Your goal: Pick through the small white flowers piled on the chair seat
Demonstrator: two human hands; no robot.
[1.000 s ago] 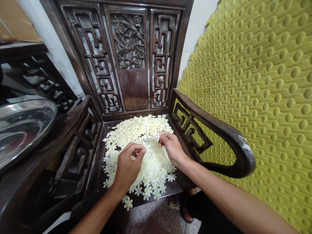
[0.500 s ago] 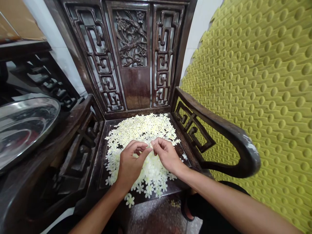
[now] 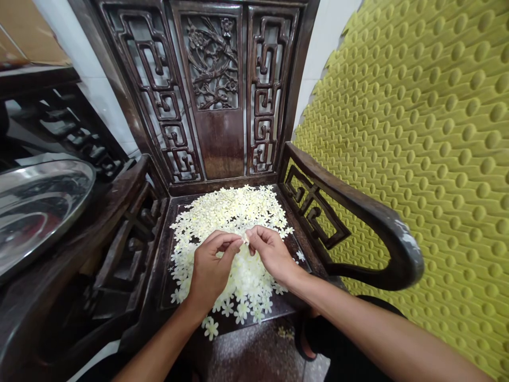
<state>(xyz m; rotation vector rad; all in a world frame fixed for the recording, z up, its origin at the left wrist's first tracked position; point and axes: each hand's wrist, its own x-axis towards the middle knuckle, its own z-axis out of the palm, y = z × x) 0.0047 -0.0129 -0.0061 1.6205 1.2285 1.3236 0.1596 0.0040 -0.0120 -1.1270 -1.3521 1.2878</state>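
Note:
A heap of small pale yellow-white flowers [image 3: 230, 212] covers the seat of a dark carved wooden armchair [image 3: 214, 138]. My left hand [image 3: 210, 270] and my right hand [image 3: 270, 252] hover over the middle of the heap, fingertips meeting. Both hands are pinched together on one small white flower [image 3: 245, 240] between them. One flower [image 3: 210, 329] hangs at the seat's front edge.
A shiny metal basin [image 3: 35, 207] sits at the left beyond the chair's left armrest [image 3: 119, 196]. The right armrest [image 3: 358, 217] curves out beside a bumpy yellow-green foam mat [image 3: 429, 148]. Speckled floor [image 3: 254, 355] lies below the seat.
My right hand moved left from the heap's right part until its fingertips met those of my left hand. The view shifted slightly.

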